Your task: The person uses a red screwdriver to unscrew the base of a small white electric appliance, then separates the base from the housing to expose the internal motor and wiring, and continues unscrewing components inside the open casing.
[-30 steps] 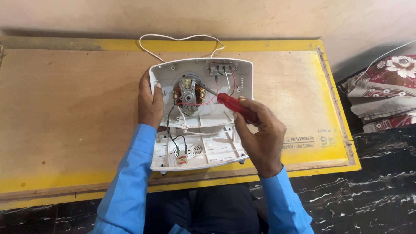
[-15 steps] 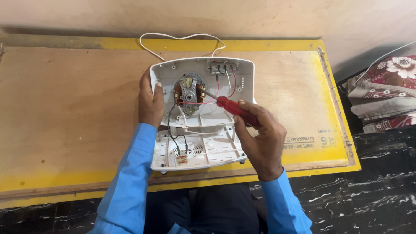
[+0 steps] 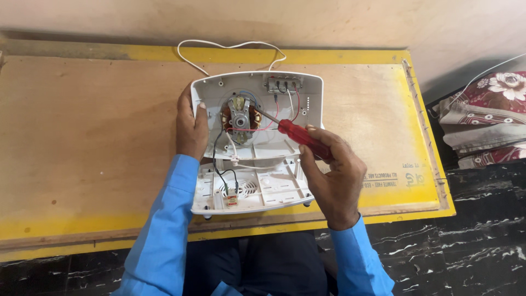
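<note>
Left hand [image 3: 190, 127] is clamped on the left edge of the opened white plastic housing [image 3: 257, 140], thumb hooked over the rim. Dead centre in that housing sits the small motor [image 3: 239, 117] with copper windings. Right hand [image 3: 333, 176], just right of the housing, is wrapped round a red-handled screwdriver [image 3: 298, 137]; it slants up-left, tip at the motor.

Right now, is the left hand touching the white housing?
Touching. The head view shows the left hand gripping the left edge of the white housing, thumb over the rim, with no gap visible.
</note>
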